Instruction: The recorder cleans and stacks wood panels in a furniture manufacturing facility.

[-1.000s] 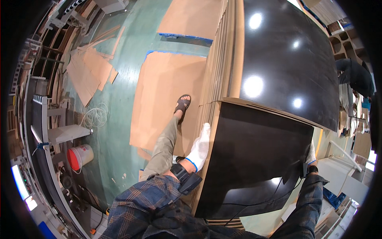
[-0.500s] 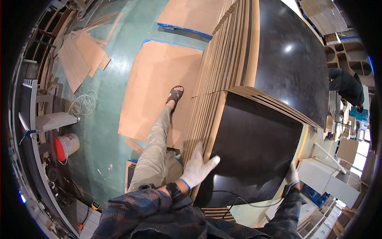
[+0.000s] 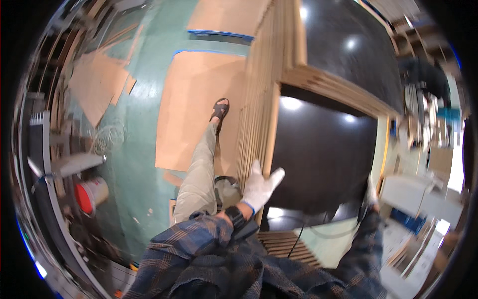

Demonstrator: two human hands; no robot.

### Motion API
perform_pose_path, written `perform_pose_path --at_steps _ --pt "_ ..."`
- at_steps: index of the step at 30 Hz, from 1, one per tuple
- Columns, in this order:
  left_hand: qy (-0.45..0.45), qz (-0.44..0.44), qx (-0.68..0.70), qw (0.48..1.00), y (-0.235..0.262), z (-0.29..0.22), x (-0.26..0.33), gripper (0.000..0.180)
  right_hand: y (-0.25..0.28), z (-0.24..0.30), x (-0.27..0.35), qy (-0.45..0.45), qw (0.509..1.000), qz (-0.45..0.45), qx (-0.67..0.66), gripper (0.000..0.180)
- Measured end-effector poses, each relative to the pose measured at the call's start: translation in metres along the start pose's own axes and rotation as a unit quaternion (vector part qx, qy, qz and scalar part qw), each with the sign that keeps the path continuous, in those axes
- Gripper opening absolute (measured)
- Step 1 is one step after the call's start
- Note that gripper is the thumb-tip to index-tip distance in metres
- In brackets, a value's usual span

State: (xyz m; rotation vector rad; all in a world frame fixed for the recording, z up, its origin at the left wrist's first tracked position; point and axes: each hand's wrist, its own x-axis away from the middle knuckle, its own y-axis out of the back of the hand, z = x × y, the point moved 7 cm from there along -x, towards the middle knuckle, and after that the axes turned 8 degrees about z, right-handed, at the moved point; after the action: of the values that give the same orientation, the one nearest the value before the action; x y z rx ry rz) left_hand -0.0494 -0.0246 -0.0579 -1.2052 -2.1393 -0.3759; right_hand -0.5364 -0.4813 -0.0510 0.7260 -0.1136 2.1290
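A large glossy dark panel [image 3: 323, 159] lies on top of a stack of boards [image 3: 256, 134], with its near edge over more stacked edges. My left hand [image 3: 261, 188], in a white glove, is at the panel's left edge, thumb spread over the dark face and fingers along the side. At the opposite edge, my right hand [image 3: 371, 192], also gloved, grips the panel; its fingers are partly hidden. A thin dark cable [image 3: 326, 233] hangs by the near edge.
Beyond is a second stack topped by another dark panel [image 3: 348, 45]. A brown sheet [image 3: 194, 109] lies on the green floor, under my foot. At left are board offcuts [image 3: 97, 84], a coiled hose [image 3: 108, 138] and a red-and-white bucket [image 3: 92, 195]. A bent-over person [image 3: 425, 77] is at far right.
The top panel has shifted with both hands on it; a darker strip now shows along its far edge, and more stacked edges show below its near edge. My view has shifted slightly.
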Motion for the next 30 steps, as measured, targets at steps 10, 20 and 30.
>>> perform_pose_path --at_steps 10,20,30 --pt "0.001 0.012 -0.003 1.000 0.014 0.013 -0.009 0.083 -0.132 0.131 0.099 -0.003 0.879 -0.227 0.419 0.081" --pt "-0.029 0.129 0.004 0.991 -0.015 0.005 0.011 0.082 -0.235 0.074 0.357 0.229 0.694 -0.678 -0.074 0.054" --pt "0.070 0.195 -0.030 0.978 -0.018 0.021 0.026 0.088 -0.619 -0.168 0.279 -0.100 0.883 -0.398 -0.229 0.054"
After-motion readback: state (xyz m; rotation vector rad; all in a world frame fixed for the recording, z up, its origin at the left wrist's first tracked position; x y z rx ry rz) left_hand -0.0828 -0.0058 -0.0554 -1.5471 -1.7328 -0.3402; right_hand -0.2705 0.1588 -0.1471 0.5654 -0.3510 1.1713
